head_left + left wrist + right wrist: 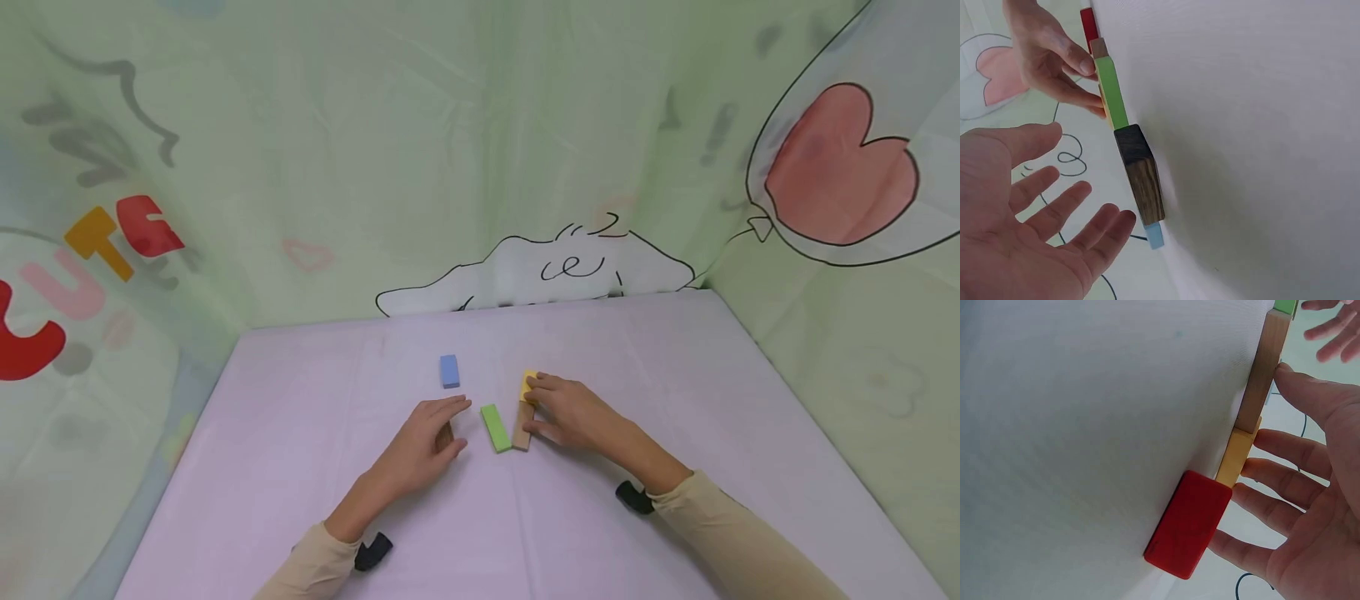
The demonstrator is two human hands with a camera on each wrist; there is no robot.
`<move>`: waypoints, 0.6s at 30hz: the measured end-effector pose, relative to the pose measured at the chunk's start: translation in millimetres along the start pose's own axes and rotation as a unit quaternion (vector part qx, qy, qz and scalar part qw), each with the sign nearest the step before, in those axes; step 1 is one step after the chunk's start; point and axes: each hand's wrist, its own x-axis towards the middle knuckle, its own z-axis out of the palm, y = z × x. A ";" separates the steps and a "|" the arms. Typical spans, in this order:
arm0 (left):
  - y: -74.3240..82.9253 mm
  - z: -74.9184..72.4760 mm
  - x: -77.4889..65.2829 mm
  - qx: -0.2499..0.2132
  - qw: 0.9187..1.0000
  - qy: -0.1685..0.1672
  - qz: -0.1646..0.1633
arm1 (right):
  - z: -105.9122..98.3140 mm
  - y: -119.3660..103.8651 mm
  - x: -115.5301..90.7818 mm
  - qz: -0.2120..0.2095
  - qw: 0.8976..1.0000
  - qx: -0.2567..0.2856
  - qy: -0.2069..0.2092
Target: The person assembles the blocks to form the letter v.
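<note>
My left hand (418, 443) hovers beside a dark brown wooden block (1141, 178), its fingers loosely spread and holding nothing; from the head that block is mostly hidden by the hand. With its fingers fairly straight, my right hand (576, 412) rests against a yellow block (527, 386). Its thumb touches or nearly touches a light brown block (522, 427), which meets the yellow one end to end. A green block (495, 428) slants in to the near end of the light brown block. In the right wrist view a red block (1189, 525) lies near the fingers; the hand hides it from the head.
A blue block (449, 372) lies farther back, beyond the left hand. The blocks lie on a table with a pale pink cover (300, 450). Printed fabric walls (360, 167) rise at its back and both sides.
</note>
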 end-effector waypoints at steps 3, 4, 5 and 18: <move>-2.4 -2.8 -3.2 -0.017 0.999 0.011 -0.033 | 0.2 0.1 -0.5 -0.001 1.000 0.002 0.002; -3.4 -3.5 -4.0 -0.020 0.999 0.014 -0.042 | 0.3 0.1 -0.6 -0.002 1.000 0.002 0.004; -4.3 -4.6 -4.7 -0.026 0.998 0.017 -0.052 | 0.3 0.2 -0.7 -0.004 1.000 0.001 0.006; -14.6 -10.1 -14.9 -0.090 0.983 0.008 -0.161 | 0.5 0.1 -1.5 -0.006 1.000 0.011 0.012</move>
